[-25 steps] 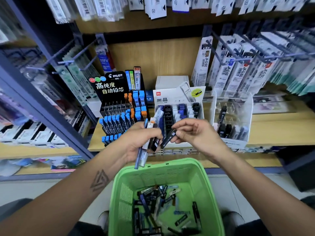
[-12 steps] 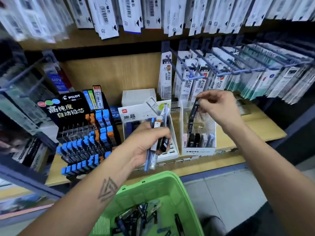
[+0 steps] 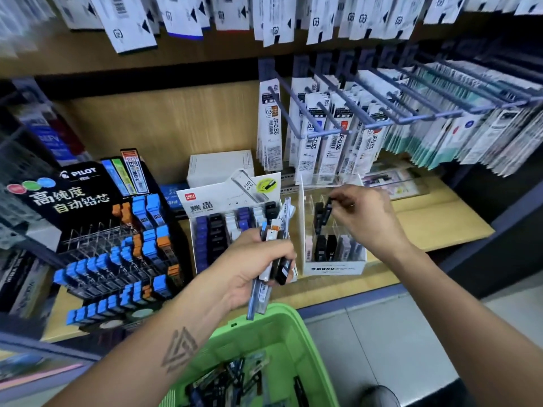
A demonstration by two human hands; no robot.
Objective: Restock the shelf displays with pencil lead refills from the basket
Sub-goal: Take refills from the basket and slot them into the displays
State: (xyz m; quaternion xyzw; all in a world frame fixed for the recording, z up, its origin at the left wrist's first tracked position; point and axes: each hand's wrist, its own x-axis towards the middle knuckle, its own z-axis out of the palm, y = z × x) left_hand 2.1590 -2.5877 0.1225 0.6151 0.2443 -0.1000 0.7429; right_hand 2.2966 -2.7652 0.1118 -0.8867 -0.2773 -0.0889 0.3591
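Note:
My left hand (image 3: 249,268) grips a bundle of lead refill cases (image 3: 271,254), blue, clear and black, in front of the white Deli display (image 3: 232,218). Over the clear MONO display box (image 3: 333,265), my right hand (image 3: 363,212) pinches one black refill case (image 3: 326,211) and holds its lower end in an upper slot. A green basket (image 3: 282,327) with several loose refills sits below my left forearm.
A black Pilot display (image 3: 97,227) with blue and orange refills stands on the wooden shelf (image 3: 426,218) at left. Blue peg hooks (image 3: 367,113) with hanging pen refill packs jut out above the MONO box. A white box (image 3: 220,164) sits behind the Deli display.
My right hand carried the black case from beside my left hand over to the MONO box and has lowered it into a slot. The view swung right.

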